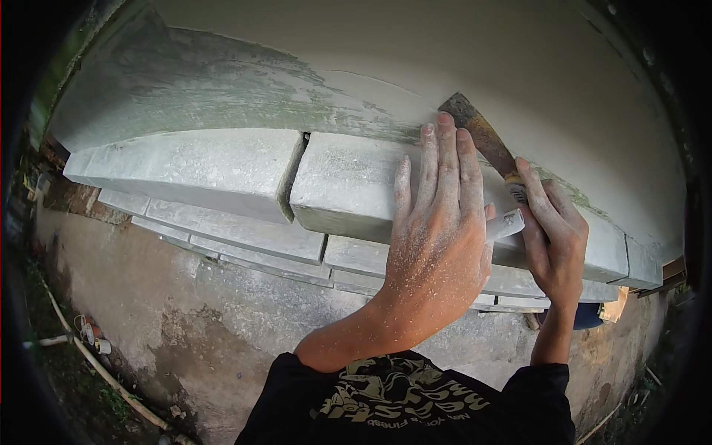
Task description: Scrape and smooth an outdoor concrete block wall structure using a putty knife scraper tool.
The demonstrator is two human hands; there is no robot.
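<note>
Over the ledge block, the rusty scraper seems light, stiff, best held by its handle, where the right hand curls its fingers; the left hand extends its own, littlest apart.

A pale, smooth wall spans the top of the view, with a rough grey patch, tinged green, across its left part. Well below, a worn concrete floor carries brown stains. At lower left, a slender pale pole lies beside dark ground with green plants. Soft light falls unevenly over the wall, dimmer at left.
</note>
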